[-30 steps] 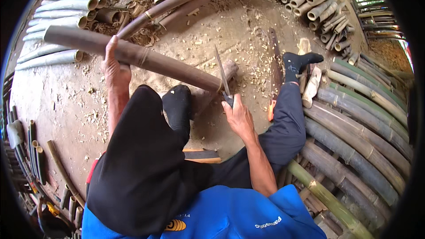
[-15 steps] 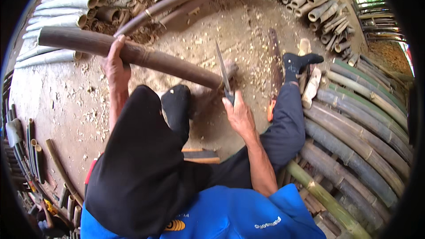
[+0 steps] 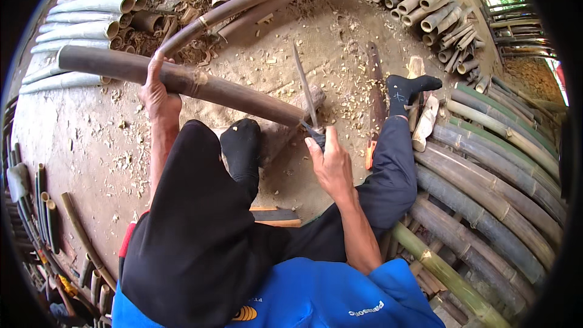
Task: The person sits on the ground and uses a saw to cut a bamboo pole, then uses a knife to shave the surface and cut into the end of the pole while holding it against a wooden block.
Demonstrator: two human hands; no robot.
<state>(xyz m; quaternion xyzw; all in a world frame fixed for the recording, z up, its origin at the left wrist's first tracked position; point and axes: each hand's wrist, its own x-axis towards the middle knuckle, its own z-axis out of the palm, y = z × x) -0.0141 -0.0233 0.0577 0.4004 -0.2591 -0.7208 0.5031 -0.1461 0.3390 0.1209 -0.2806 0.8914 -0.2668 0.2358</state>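
Note:
My left hand (image 3: 161, 94) is wrapped round a dark brown bamboo tube (image 3: 234, 94), its thumb lying over the top. The tube slants from upper left down to the right, and its right end rests by a wooden block (image 3: 280, 136) on the floor. In my right hand (image 3: 331, 161) is a knife (image 3: 305, 82) with a dark handle. Its long narrow blade points away from me and stands beside the tube's right end. My black-socked left foot (image 3: 242, 146) is just below the tube.
Cut bamboo tubes (image 3: 425, 3) are stacked at the far right, and pale ones (image 3: 91, 3) at the far left. Long bamboo poles (image 3: 486, 176) lie along my right side. A saw (image 3: 371, 146) with an orange handle lies by my right leg. Wood chips cover the floor (image 3: 109, 158).
The bamboo tube has shifted slightly to the right and down with my left hand. My right hand and the knife have moved a little, the blade tilting slightly.

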